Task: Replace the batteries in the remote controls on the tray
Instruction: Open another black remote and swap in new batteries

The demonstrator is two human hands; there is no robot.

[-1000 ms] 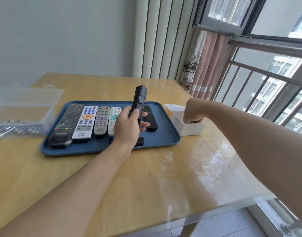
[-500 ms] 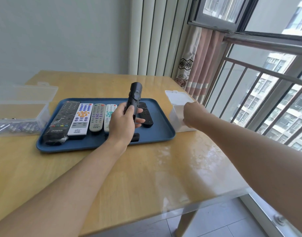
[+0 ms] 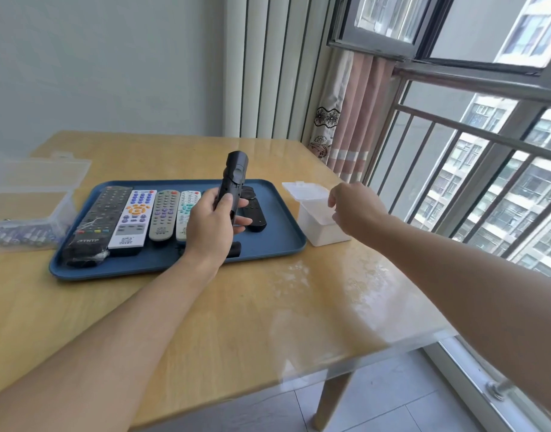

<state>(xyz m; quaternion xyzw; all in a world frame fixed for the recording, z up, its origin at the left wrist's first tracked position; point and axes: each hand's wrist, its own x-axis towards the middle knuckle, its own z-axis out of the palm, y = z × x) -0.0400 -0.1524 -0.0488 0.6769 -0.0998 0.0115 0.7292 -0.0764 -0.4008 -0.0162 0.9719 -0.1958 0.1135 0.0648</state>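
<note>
My left hand [image 3: 208, 226] grips a black remote [image 3: 233, 179] and holds it upright above the blue tray [image 3: 174, 269], back side towards me. Several remotes lie side by side on the tray: a large black one [image 3: 96, 219], a white one [image 3: 133, 216], a grey one [image 3: 163, 213] and a white one with teal keys [image 3: 185, 210]. A small black remote [image 3: 255, 213] lies behind my left hand, and a small black piece [image 3: 235, 249] rests near my wrist. My right hand [image 3: 355, 210] hovers over the open white box [image 3: 317, 226], fingers bent; its palm side is hidden.
A clear plastic box [image 3: 34, 194] with its lid up stands at the left, with several batteries [image 3: 21, 236] inside. The table's right edge runs close to a window railing [image 3: 455, 145] and a curtain [image 3: 349, 120].
My right hand has lifted out of the white box and now hangs just above it. My left hand keeps the black remote upright. The view has shifted slightly.
</note>
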